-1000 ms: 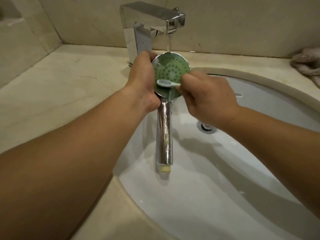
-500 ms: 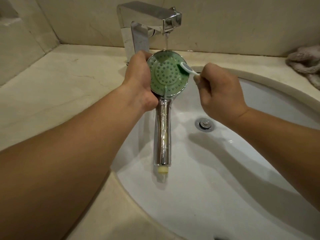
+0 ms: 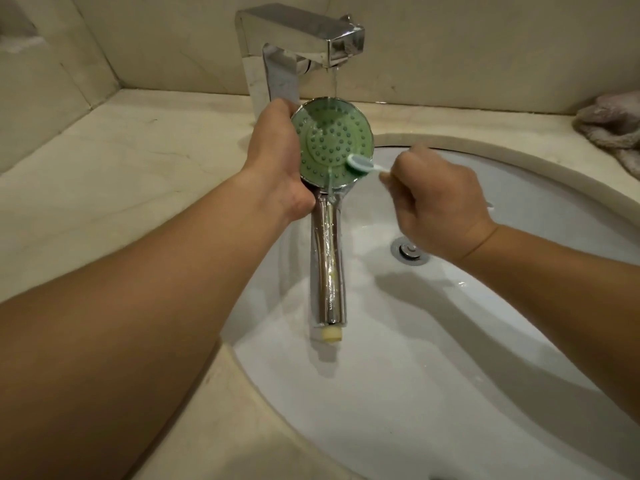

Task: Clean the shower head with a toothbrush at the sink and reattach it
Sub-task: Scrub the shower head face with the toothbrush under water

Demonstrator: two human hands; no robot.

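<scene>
The scrubbing step is in hand: the shower head (image 3: 332, 143) sits over the sink (image 3: 450, 393) at about 12 o'clock in the view, its green face tipped up under a thin stream from the tap (image 3: 301, 32), its chrome handle pointing down toward 6 o'clock. The left hand (image 3: 277, 161) wraps the left rim and neck of the shower head, fingers curled behind it, thumb side toward the camera. The right hand (image 3: 440, 199), at 3 o'clock from the face, is closed around the toothbrush (image 3: 363, 164), whose head lies on the lower right edge of the green face, at roughly 4 o'clock on the disc. The next move, as I judge it, calls for working the bristles across the rest of the nozzles while the left hand keeps the face steady under the water; reattaching is not yet due. The toothbrush handle is buried in the fist, so its length is hidden, and the bristles probably press the face, though the blur makes contact hard to confirm. The left fingers behind the disc cannot be seen. A towel (image 3: 613, 126) lies at 2 o'clock, cut off by the frame edge.
</scene>
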